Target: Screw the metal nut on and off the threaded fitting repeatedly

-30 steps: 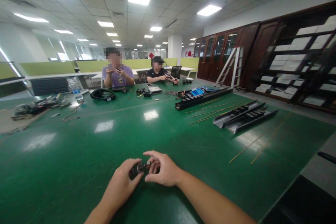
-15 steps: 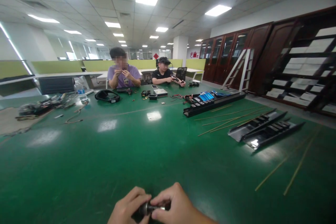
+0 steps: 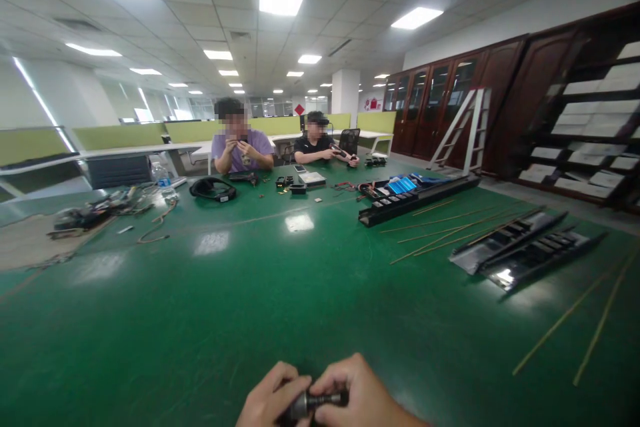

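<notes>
Low at the bottom of the view: a dark cylindrical tool with a grey metal collar, held between both hands over the near part of the green table (whether it touches the tabletop, I cannot tell).
Left hand: curled round the body and collar of the tool, grasping it.
Right hand: thumb and fingers pinching the thin metal shaft that comes out of the collar.
Long black channel: on the right, toward the far side; blue packs lie in and over it, with a row of small pale-topped pieces nearer its left end.
Two nearer channels: side by side and slanted, their near ends bare and shiny, dark blocks farther along inside.
Thin yellowish rods: several between the channels, two more near the right edge.
Small black boxes: beside a flat white box (their contents are too small to make out).
Bottle: clear, upright at the far left, near a heap of cables and parts.
Open shelves: at the far right, stacked with white boxes or papers.
</notes>
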A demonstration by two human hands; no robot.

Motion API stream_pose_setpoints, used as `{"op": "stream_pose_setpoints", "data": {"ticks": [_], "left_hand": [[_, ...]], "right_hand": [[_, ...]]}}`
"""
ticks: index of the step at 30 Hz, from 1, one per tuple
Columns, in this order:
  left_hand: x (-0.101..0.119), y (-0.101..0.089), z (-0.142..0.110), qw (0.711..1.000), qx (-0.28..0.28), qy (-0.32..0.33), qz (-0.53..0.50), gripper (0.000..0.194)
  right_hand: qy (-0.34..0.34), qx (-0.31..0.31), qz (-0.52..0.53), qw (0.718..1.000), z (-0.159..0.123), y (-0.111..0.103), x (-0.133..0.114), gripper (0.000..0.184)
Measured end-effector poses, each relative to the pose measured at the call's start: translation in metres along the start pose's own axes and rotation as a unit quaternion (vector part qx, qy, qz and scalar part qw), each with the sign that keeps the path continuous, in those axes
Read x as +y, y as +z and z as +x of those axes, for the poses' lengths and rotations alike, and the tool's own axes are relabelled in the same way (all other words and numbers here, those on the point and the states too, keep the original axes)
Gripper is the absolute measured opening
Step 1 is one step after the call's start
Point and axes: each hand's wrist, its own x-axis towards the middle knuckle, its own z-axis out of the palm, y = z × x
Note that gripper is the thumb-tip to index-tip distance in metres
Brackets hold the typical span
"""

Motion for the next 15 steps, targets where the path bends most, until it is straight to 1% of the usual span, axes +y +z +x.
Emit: {"op": "stream_pose_setpoints", "data": {"ticks": [1, 2, 4, 7, 11, 15], "left_hand": [[0.004, 0.000, 0.001, 1.000, 0.007, -0.001, 0.011, 0.048], [0.009, -0.001, 0.001, 1.000, 0.013, -0.007, 0.021, 0.048], [0.017, -0.003, 0.000, 0.999, 0.020, -0.028, 0.033, 0.047], [0.024, -0.006, -0.003, 0.998, 0.019, -0.048, 0.042, 0.046], [0.029, -0.009, -0.004, 0.997, 0.002, -0.057, 0.049, 0.040], [0.033, -0.009, 0.000, 0.998, 0.015, -0.053, 0.044, 0.037]], "right_hand": [[-0.005, 0.000, 0.003, 1.000, -0.002, 0.001, -0.004, 0.023], [-0.014, 0.015, 0.002, 1.000, -0.004, 0.001, -0.008, 0.021], [-0.030, 0.006, -0.009, 0.999, -0.007, 0.000, -0.016, 0.022], [-0.020, 0.008, 0.009, 1.000, -0.010, -0.001, -0.023, 0.025], [-0.023, 0.009, 0.002, 1.000, -0.010, 0.000, -0.025, 0.025], [-0.021, 0.005, 0.010, 1.000, -0.009, 0.001, -0.023, 0.023]]}}
